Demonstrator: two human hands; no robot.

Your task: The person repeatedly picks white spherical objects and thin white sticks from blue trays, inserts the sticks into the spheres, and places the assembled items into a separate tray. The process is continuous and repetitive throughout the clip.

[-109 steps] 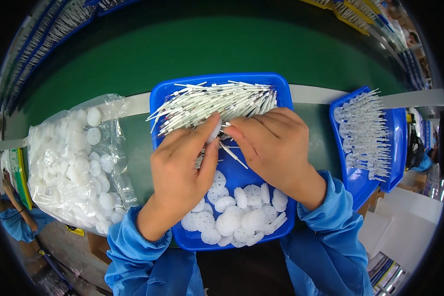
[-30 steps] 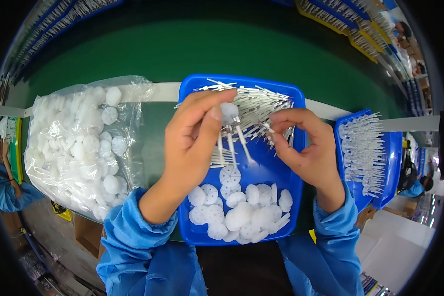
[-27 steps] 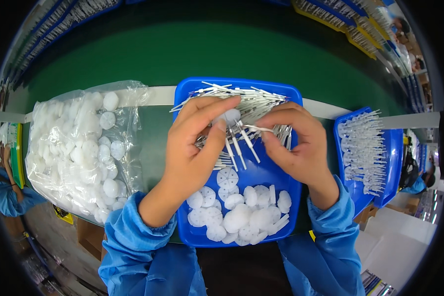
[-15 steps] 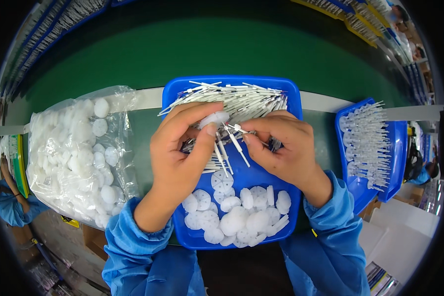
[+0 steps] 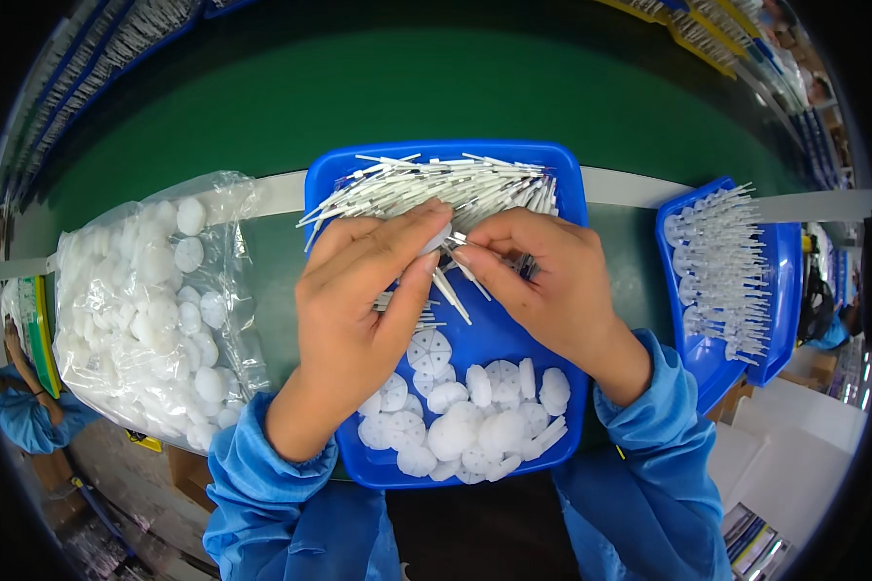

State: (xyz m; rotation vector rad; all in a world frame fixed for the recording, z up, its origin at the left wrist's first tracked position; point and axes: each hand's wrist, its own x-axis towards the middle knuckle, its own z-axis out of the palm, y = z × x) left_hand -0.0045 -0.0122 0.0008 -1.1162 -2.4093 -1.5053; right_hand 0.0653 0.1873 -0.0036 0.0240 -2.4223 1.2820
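Above a blue tray (image 5: 494, 334), my left hand (image 5: 354, 295) is closed around a white plastic disc (image 5: 440, 238), mostly covered by the fingers. Thin white sticks (image 5: 450, 295) slant down from beneath that disc. My right hand (image 5: 557, 281) pinches a thin white stick (image 5: 458, 238) at the disc's edge; whether its tip is inside the disc is hidden. Loose white sticks (image 5: 446, 184) fill the far half of the tray. In its near half lie several white discs (image 5: 475, 431) with small holes.
To the left, a clear plastic bag (image 5: 155, 320) holds many white discs. At the right, a blue bin (image 5: 712, 373) contains rows of discs fitted with sticks (image 5: 722, 271). Behind the tray stretches a green surface (image 5: 436, 87). Another person's blue sleeve (image 5: 39, 421) shows at far left.
My right hand has moved slightly left, bringing the stick up against the disc. My left fingers now cover more of the disc, which has turned more edge-on.
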